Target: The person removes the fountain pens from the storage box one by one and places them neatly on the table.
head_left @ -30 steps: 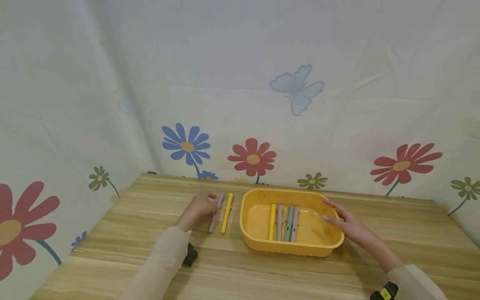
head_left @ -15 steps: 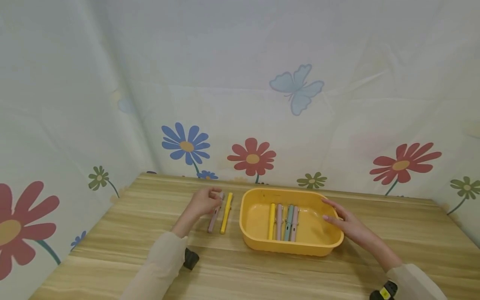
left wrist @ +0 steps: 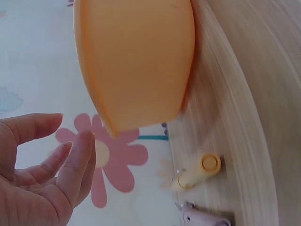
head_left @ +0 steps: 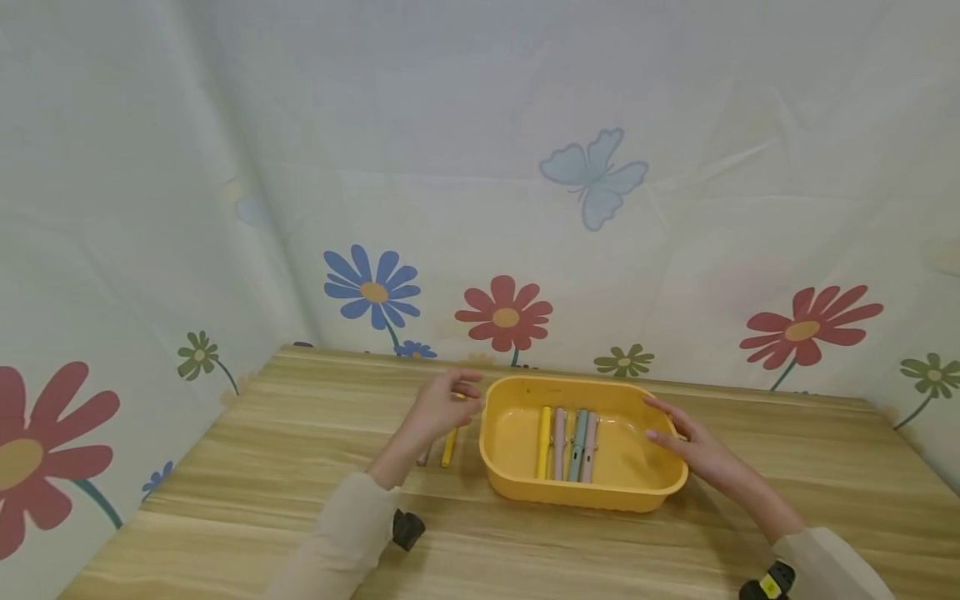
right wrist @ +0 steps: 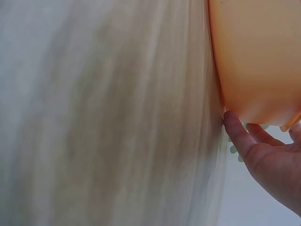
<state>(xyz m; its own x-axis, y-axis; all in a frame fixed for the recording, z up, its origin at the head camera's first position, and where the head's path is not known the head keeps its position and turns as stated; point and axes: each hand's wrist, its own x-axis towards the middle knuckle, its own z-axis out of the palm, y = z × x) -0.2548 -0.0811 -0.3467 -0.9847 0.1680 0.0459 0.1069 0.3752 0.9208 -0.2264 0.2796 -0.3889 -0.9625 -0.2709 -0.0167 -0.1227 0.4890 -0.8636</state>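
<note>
a yellow tub (head_left: 585,500) sits on the wooden counter (head_left: 187,492), and four pens lie in it side by side: a yellow pen (head_left: 544,443), a light purple pen (head_left: 558,446), a green pen (head_left: 578,446) and one more purple pen (head_left: 590,450). on the counter, to the left of the tub, lie two more pens, a loose yellow one (head_left: 450,450) and a loose purple one (head_left: 424,457). the left hand (head_left: 442,407) is over them and hides their top parts from the head view. its grip is loose and holds nothing, with a gap between the thumb and the bent fingers, and the near end of the tub is just beside it. the right hand (head_left: 693,450) holds the other end of the tub, thumb inside the rim and fingers outside. behind the counter hangs a pale cloth (head_left: 450,108) with red, blue and green flowers and a blue butterfly (head_left: 595,179). both arms have cream sleeves. a black thing (head_left: 407,529) is at the left wrist, and another at the right wrist has a yellow patch (head_left: 770,587), too small to read. the left wrist view shows the round end of the loose yellow pen and the clips on both loose pens. the right wrist view shows a fingertip low on the tub's outside wall, which the head view hides.
</note>
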